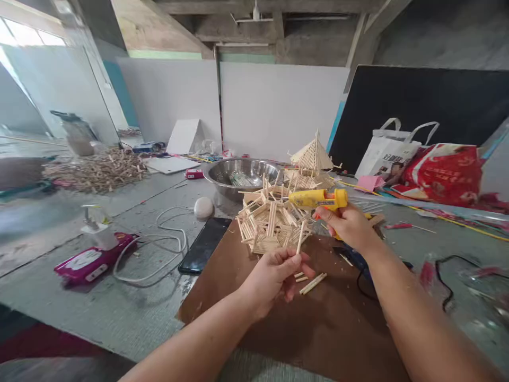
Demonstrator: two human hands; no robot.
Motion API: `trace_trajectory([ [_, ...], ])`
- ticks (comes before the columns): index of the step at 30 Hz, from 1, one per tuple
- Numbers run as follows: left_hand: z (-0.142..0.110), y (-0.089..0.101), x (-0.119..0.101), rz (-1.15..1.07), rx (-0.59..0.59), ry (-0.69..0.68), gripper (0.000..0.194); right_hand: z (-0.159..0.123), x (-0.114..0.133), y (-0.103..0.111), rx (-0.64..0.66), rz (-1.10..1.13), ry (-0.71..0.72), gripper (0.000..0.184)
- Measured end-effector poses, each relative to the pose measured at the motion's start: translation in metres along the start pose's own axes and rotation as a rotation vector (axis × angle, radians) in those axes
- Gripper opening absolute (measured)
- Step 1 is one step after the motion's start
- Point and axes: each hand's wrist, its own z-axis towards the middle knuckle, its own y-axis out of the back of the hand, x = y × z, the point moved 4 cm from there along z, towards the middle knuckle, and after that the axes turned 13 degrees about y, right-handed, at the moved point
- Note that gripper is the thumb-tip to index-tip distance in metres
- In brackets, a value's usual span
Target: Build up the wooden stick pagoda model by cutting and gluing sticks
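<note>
My left hand [274,276] pinches a thin wooden stick [301,237] and holds it upright against a stick-built model [270,217] that stands on a brown board [330,318]. My right hand [350,225] grips a yellow glue gun [318,199], its nozzle pointing left at the top of the model. A few loose sticks [312,284] lie on the board just right of my left hand. A second stick model with a pointed roof [312,156] stands behind.
A steel bowl [240,178] sits behind the model. A black phone [204,244], a white cable [159,249], a pink packet [93,260] and a white ball [203,208] lie to the left. A heap of sticks [99,170] is far left; bags [437,170] far right.
</note>
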Motion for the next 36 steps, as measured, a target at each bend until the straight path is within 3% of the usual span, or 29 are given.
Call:
trace_trajectory([
  [7, 0.006, 0.008, 0.005, -0.001, -0.186, -0.016, 0.034, 0.002, 0.003, -0.004, 0.038, -0.021, 0.021, 0.042],
  [15, 0.010, 0.017, 0.002, -0.006, -0.308, -0.155, 0.030, 0.001, 0.002, -0.006, 0.043, -0.053, 0.048, 0.039],
  [24, 0.015, 0.027, -0.001, 0.111, -0.428, -0.163, 0.030, 0.001, 0.005, -0.006, 0.064, -0.104, 0.058, 0.037],
  [36, 0.017, 0.036, -0.004, 0.011, -0.440, -0.184, 0.028, 0.002, 0.013, -0.005, 0.050, -0.220, 0.119, 0.037],
])
